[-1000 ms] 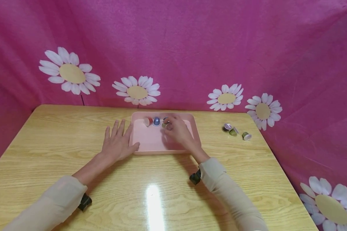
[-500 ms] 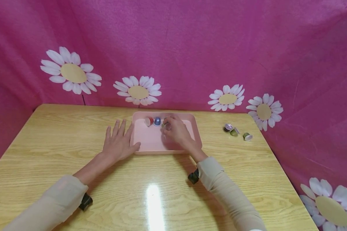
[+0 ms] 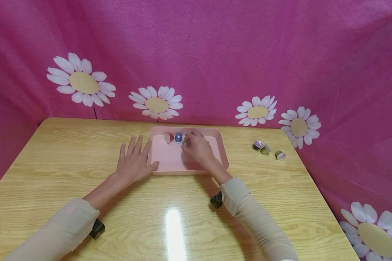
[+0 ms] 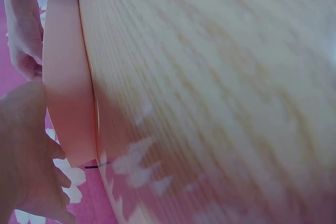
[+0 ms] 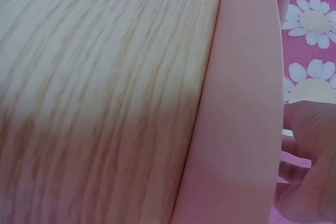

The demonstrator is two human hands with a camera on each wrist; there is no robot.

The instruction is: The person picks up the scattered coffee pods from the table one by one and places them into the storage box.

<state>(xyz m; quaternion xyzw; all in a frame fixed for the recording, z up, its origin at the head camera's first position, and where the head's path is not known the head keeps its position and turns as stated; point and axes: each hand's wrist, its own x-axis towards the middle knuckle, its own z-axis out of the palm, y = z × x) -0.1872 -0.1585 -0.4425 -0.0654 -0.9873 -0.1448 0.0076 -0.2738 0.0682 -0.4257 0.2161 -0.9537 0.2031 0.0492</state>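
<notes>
Okay, right hand (image 3: 197,146) curled over a green pod (image 3: 184,142) in the tray (image 3: 170,159); only a sliver shows, can't tell if pinched. Fingers block the view. Left hand (image 3: 132,165) spread at the tray's left rim. Table (image 3: 117,217), right: dark pod (image 3: 257,144), two more green pods (image 3: 280,155). Pink tray also holds red pod (image 3: 169,137) tipped, blue pod (image 3: 178,137) dome-up.

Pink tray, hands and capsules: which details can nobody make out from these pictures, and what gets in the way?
- Head view: whatever may be in the grip of the right hand, covered by the hand itself.
- Both wrist views: the inside of the pink tray, behind its outer wall.
- Head view: any print on the rightmost green capsule, too small.
- Head view: the rest of the left sleeve, cut off by the bottom edge.
</notes>
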